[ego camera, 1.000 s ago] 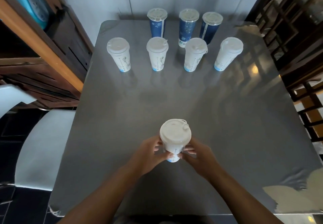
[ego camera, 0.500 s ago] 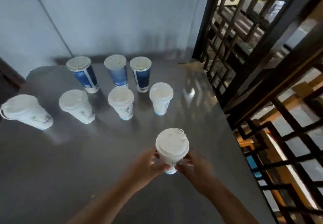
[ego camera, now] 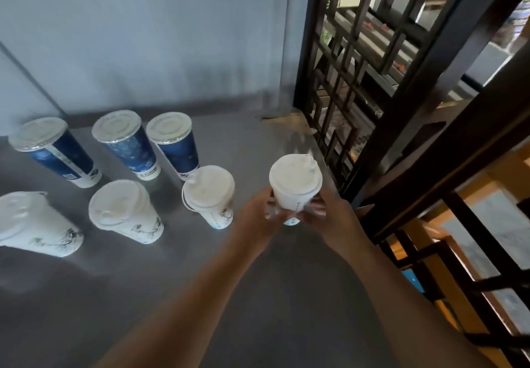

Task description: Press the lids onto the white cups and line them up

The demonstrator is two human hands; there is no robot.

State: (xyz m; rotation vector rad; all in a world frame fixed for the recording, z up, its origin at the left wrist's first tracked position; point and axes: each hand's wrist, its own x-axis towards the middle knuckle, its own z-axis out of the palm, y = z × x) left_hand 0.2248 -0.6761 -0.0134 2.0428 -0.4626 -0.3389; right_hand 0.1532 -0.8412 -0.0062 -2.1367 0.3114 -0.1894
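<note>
A white cup with its lid on is held between both hands at the right end of a row of lidded white cups. My left hand grips its left side and my right hand grips its right side, fingers curled round the lower body. Whether its base touches the table is unclear. To its left stand three lidded white cups: the nearest, a second, and a third at the left edge of the view.
Three blue cups with clear lids stand in a row behind the white ones. The grey metal table ends at a dark wooden lattice screen just right of the held cup. A pale wall rises behind.
Both hands have carried the lidded cup away from me and to the right, up to the right end of the white row. The view has swung right.
</note>
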